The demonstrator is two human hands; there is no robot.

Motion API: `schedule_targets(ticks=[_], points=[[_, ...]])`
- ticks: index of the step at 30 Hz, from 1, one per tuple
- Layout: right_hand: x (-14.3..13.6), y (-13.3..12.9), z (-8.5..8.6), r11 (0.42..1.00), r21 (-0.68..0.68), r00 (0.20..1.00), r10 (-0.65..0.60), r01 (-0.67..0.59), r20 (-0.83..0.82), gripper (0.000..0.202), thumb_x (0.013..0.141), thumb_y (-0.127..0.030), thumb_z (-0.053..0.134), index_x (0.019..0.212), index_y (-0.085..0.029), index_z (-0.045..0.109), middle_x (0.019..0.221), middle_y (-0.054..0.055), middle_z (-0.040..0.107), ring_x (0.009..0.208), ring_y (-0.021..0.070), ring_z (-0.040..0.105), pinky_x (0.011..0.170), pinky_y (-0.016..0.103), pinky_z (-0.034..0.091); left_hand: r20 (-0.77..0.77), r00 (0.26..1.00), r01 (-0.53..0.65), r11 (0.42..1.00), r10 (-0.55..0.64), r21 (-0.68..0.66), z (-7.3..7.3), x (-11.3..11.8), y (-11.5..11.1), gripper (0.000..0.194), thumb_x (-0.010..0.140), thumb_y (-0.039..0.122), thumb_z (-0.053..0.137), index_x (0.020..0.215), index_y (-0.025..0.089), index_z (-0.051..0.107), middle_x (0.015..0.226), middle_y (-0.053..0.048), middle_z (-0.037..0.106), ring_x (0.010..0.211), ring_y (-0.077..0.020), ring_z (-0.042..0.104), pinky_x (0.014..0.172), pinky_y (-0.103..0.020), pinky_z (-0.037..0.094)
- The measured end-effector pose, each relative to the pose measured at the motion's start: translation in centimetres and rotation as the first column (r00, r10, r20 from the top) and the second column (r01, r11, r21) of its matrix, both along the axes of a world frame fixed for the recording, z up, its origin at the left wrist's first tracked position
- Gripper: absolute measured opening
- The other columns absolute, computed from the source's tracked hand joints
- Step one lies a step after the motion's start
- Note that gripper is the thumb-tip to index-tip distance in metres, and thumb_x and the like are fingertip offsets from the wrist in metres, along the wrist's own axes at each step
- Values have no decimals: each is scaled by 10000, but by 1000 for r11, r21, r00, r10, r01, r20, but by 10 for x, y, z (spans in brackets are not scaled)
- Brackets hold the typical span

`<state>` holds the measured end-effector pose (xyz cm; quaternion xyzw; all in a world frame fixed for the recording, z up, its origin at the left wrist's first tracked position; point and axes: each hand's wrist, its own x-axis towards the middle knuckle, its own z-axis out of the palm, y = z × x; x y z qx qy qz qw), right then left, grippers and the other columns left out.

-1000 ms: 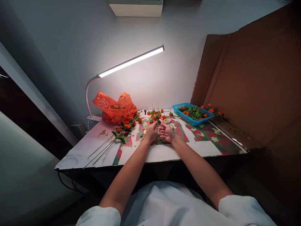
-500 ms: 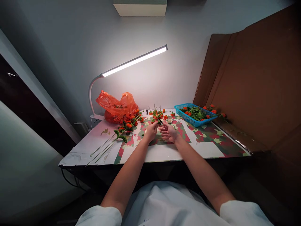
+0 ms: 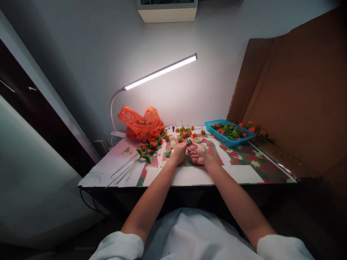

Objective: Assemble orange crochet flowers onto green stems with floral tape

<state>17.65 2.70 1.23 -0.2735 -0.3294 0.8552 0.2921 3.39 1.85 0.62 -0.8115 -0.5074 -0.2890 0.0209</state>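
One lit lamp point(image 3: 161, 72), grey wall point(image 3: 217, 86), camouflage-patterned tabletop point(image 3: 242, 157); left hand point(image 3: 179, 153) pinching green piece point(image 3: 189, 142), right hand point(image 3: 199, 154): grip unclear.

Clock positions are read from the left hand point(image 3: 178, 153) and right hand point(image 3: 197, 154), between which a small item point(image 3: 189, 142) is held; 12 is taken at the wall point(image 3: 217, 79). Flower heads point(image 3: 183, 135) are scattered at 12 on the table point(image 3: 103, 172); a round container point(image 3: 198, 139) is placed beside them at 1. A basket point(image 3: 230, 143), loaded with flowers and stems point(image 3: 229, 130), is set at 2, flanked toward 3 by cardboard point(image 3: 292, 97). A plastic bag point(image 3: 141, 127) is placed at 10. Long-stemmed flowers point(image 3: 146, 157) are laid from 8 to 10, before the bag. A lamp point(image 3: 159, 72) is stationed by the bag's 9 o'clock side, its bar extended above toward 12.
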Motion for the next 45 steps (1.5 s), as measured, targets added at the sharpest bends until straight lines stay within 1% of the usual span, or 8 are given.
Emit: schedule_targets(ticks=[5, 13, 33, 35, 37, 39, 40, 45], points=[[-3, 2, -4, 1000, 14, 1000, -2, 2, -6, 493, 914, -570, 251, 588, -206, 315, 364, -89, 234, 297, 55, 116, 270, 157, 149, 260, 965, 49, 998, -41, -27, -2, 3, -1, 312, 908, 260, 329, 665, 184, 508, 638, -7, 535, 623, -140, 492, 594, -244, 341], [-9, -3, 0, 996, 71, 998, -54, 53, 15, 503, 896, -571, 327, 559, -200, 300, 337, -98, 233, 280, 39, 111, 274, 148, 129, 681, 723, 234, 969, -116, -83, -8, 4, 11, 352, 839, 484, 438, 679, 179, 512, 609, 18, 506, 605, -119, 458, 579, -230, 374], [-15, -10, -2, 967, 229, 982, -140, 109, 125, 458, 868, -590, 366, 617, -207, 358, 380, -99, 262, 305, 51, 150, 316, 176, 170, 749, 653, 277, 955, -109, -102, -13, -2, 16, 356, 778, 492, 506, 644, 163, 539, 585, 5, 539, 588, -119, 481, 586, -241, 398], [-17, -11, -4, 883, 416, 917, -329, 215, 225, 387, 849, -542, 436, 660, -207, 393, 435, -80, 354, 329, 60, 235, 343, 187, 211, 766, 638, 243, 965, -81, -100, -14, -3, 18, 342, 782, 477, 502, 651, 163, 540, 598, 0, 549, 601, -125, 496, 589, -242, 402], [-20, -13, -7, 665, 696, 750, -599, 270, 282, 268, 801, -449, 555, 753, -206, 451, 546, -43, 477, 432, 93, 410, 418, 203, 310, 772, 635, 173, 980, -32, -102, -15, -3, 19, 330, 800, 455, 483, 658, 162, 543, 612, -4, 562, 613, -127, 509, 593, -242, 406], [-24, -15, -9, 435, 891, 540, -785, 129, 304, 240, 759, -339, 629, 902, -207, 488, 727, 15, 586, 639, 151, 551, 554, 236, 394, 756, 654, 90, 990, 26, -112, -15, -3, 19, 323, 821, 427, 459, 656, 163, 544, 610, -4, 566, 607, -124, 508, 584, -239, 400], [-26, -16, -9, 381, 924, 444, -832, 20, 334, 263, 766, -310, 626, 965, -206, 488, 822, 51, 616, 741, 182, 580, 617, 257, 409, 738, 673, 52, 992, 52, -117, -15, -2, 18, 322, 828, 415, 452, 651, 163, 546, 604, -3, 565, 598, -122, 502, 573, -237, 392], [-28, -13, -9, 488, 842, 199, -823, -230, 532, 240, 908, -385, 422, 1005, -189, 521, 954, 157, 643, 938, 277, 595, 752, 344, 397, 615, 781, -72, 994, 108, -83, -12, 1, 9, 325, 828, 382, 457, 615, 164, 571, 544, 14, 525, 550, -115, 451, 535, -245, 332]])
